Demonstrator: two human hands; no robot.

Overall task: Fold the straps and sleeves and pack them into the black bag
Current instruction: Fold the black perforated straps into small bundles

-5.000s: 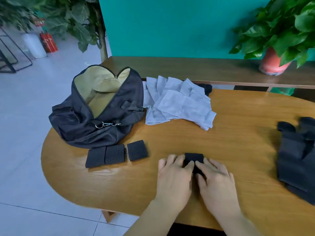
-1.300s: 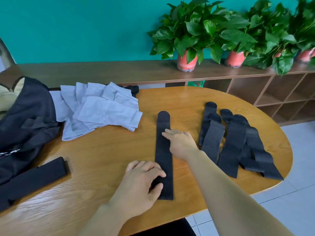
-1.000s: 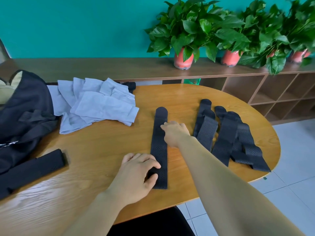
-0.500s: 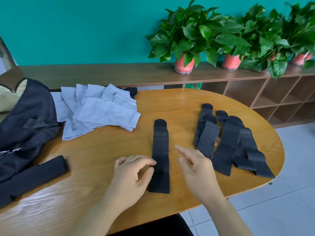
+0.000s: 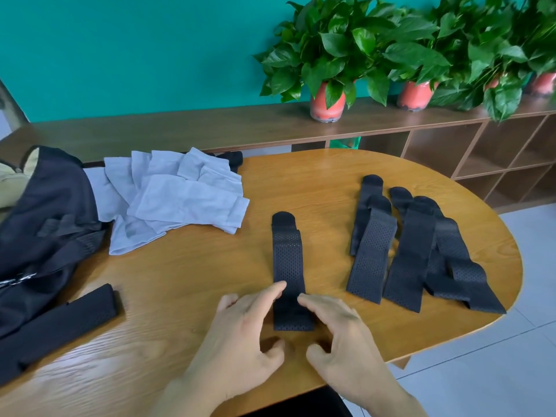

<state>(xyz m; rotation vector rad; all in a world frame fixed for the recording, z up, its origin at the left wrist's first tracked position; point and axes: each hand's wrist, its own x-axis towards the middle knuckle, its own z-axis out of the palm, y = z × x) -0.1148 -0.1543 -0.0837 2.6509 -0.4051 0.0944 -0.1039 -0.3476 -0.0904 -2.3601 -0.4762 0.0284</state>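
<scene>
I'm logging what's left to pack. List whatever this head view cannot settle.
Head view:
Black bag: cut off by the left edge, interior almost unseen.
Strap pile on the right: straps overlap, count unsure.
Grey sleeves: heaped, count unclear; they hide most of a dark item behind.
Single strap: left hand and right hand partly cover its near end; contact blurred.
Dark piece, lower left: runs off the left edge.

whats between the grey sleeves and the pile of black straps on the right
In the head view, a single black strap lies flat between the grey sleeves and the strap pile, with bare table on both sides.
</scene>
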